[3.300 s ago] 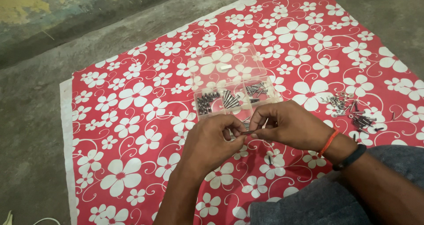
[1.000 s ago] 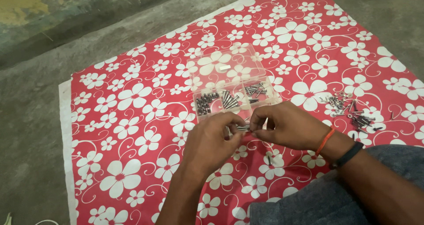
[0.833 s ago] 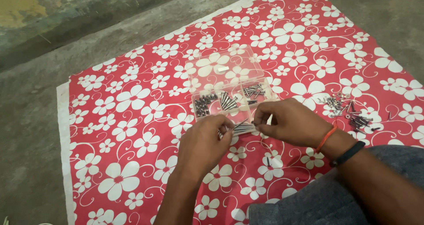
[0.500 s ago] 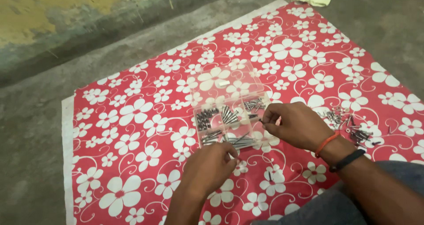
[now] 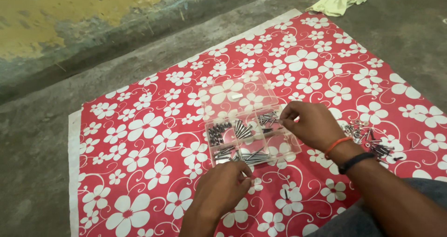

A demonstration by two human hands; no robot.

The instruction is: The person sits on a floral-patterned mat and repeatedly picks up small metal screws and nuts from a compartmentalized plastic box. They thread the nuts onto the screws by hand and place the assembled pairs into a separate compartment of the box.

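— Looking for the box (image 5: 253, 137)?

— Sitting in the middle of the cloth (image 5: 139, 125), lid (image 5: 237, 90) flipped open at the back. Clear hard plastic, little square rooms, full of thin shiny screws (image 5: 242, 130).

— And the right hand (image 5: 312, 123)?

— Hovering over the back right room, fingertips (image 5: 282, 120) pinched together. Too small to tell what on.

— Left hand (image 5: 221, 190)?

— Curled at the front wall of the box, touching it or just beside. Cannot tell if holding anything.

— Could go wrong how?

— Might bump that light box and mix up the rooms. Might drop a tiny bit on the red flower cloth and lose it there. Soft cloth, hard grey floor (image 5: 37, 125) all around. Also a loose pile (image 5: 372, 141) near the right wrist, easy to scatter with one swipe.
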